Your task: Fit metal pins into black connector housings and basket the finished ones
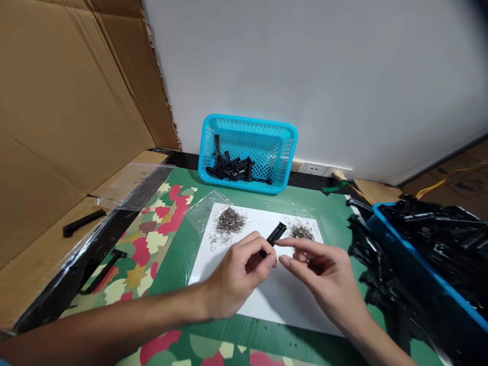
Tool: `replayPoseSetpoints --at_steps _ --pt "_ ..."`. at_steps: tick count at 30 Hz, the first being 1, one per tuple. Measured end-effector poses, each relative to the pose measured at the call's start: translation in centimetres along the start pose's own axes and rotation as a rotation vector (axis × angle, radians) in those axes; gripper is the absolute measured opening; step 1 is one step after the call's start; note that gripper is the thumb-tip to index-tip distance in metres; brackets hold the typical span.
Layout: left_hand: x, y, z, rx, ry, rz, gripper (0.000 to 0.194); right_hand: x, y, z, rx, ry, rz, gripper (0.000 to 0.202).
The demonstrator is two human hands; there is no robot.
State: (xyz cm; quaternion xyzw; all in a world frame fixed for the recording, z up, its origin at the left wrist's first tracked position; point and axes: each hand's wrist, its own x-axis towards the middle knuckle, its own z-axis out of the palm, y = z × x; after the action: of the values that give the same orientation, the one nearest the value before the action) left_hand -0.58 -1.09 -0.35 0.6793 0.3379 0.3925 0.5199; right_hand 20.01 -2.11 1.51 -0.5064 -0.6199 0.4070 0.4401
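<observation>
My left hand (246,269) is closed around a slim black plastic part (276,233), whose far end sticks out past the fingers, tilted up to the right. Close beside it is my right hand (324,269), its index finger stretched toward the part and its thumb a little apart from that finger. Nothing shows between those two fingertips. Beneath both hands lies a white sheet (282,300). On it are two piles of small metal pieces, a left pile (230,221) and a right pile (301,232), the right one partly behind my right hand.
Against the wall stands a blue basket (247,120) with several black parts inside. To the right, a blue bin (419,246) is heaped with black parts, and more lie beside it. A loose black part (84,222) rests on cardboard at left, near a plastic bag (206,208).
</observation>
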Motion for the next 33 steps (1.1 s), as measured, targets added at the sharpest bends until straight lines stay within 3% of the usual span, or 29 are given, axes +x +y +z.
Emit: replayPoseSetpoints --at_steps 8,14,17,22,33 --pt "-0.1 0.0 0.2 0.084 -0.01 -0.01 0.015 0.2 0.3 -0.9 0.045 -0.215 0.154 0.028" --pt "-0.4 0.6 0.0 0.175 -0.107 -0.033 0.021 0.7 0.2 -2.2 0.084 -0.397 0.224 0.029" --pt "-0.6 1.0 -0.1 0.214 -0.175 -0.057 0.03 0.9 0.5 -3.4 -0.015 -0.365 0.199 0.027" --pt "-0.9 0.8 0.3 0.255 -0.229 -0.065 0.029 1.3 1.3 -4.7 -0.246 -0.154 0.178 0.025" --pt "-1.5 -0.5 0.8 0.354 -0.251 -0.094 0.022 1.5 1.0 -2.7 -0.378 -0.282 0.174 0.025"
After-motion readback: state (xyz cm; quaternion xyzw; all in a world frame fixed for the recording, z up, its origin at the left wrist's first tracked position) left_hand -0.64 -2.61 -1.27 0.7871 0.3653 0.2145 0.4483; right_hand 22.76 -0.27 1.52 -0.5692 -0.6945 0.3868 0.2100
